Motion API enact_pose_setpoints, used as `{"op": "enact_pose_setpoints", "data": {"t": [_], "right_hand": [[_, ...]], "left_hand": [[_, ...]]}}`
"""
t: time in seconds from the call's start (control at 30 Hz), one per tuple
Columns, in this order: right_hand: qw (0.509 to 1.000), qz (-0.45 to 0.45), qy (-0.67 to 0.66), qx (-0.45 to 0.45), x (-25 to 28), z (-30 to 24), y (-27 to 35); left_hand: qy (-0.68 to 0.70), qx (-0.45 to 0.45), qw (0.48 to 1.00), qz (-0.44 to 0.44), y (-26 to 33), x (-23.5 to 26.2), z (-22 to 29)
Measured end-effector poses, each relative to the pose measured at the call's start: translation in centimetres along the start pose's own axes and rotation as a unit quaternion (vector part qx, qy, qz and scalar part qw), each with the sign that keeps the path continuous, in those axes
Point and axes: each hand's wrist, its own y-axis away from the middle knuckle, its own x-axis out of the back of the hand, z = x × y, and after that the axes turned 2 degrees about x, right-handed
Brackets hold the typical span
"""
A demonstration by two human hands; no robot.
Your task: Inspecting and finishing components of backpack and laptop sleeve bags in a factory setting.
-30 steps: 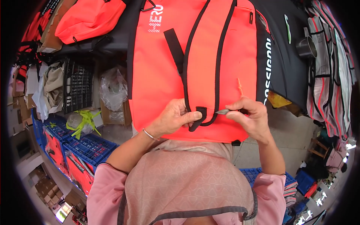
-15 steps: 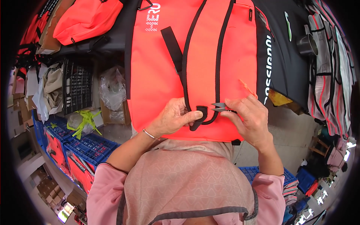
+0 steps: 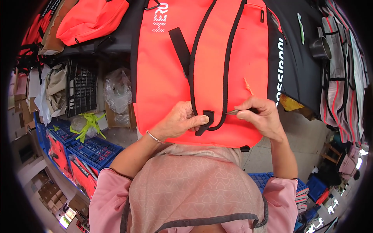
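Note:
A bright coral-red bag (image 3: 163,93) with black sides lies before me, its near edge at my apron. Along its middle runs an orange shoulder strap (image 3: 211,58) with black binding. My left hand (image 3: 180,121) pinches the strap's near end, thumb on a short black webbing tab (image 3: 208,116). My right hand (image 3: 262,116) is closed around small thread snips (image 3: 232,112), whose dark blades look closed and point at the strap's right binding. Most of the snips is hidden in the fingers. A loose orange cord (image 3: 248,86) shows just beyond that hand.
A smaller red bag (image 3: 91,21) rests on the black-covered table at far left. A dark metal cup (image 3: 320,48) and a green-and-white slim tool (image 3: 301,29) are at far right. Blue crates (image 3: 95,149) stand low at left, beside a black crate (image 3: 81,89).
The snips' blades were spread over the strap's right binding and now look closed. My right hand has drawn slightly to the right. My left hand keeps its pinch.

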Motion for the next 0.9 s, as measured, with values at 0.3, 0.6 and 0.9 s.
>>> {"op": "enact_pose_setpoints", "data": {"t": [0.3, 0.6, 0.9], "right_hand": [[0.958, 0.061, 0.211, 0.186, -4.0, -0.4, -0.7], [0.848, 0.320, 0.410, 0.101, 0.5, 1.8, -1.1], [0.811, 0.160, 0.504, 0.248, -2.2, -0.5, 1.9]], "left_hand": [[-0.023, 0.003, 0.999, 0.035, -0.4, -0.8, -0.4], [-0.248, -0.136, 0.944, 0.168, -0.3, -3.0, -0.5], [-0.375, -0.234, 0.870, 0.217, -1.2, -3.1, -1.0]]}}
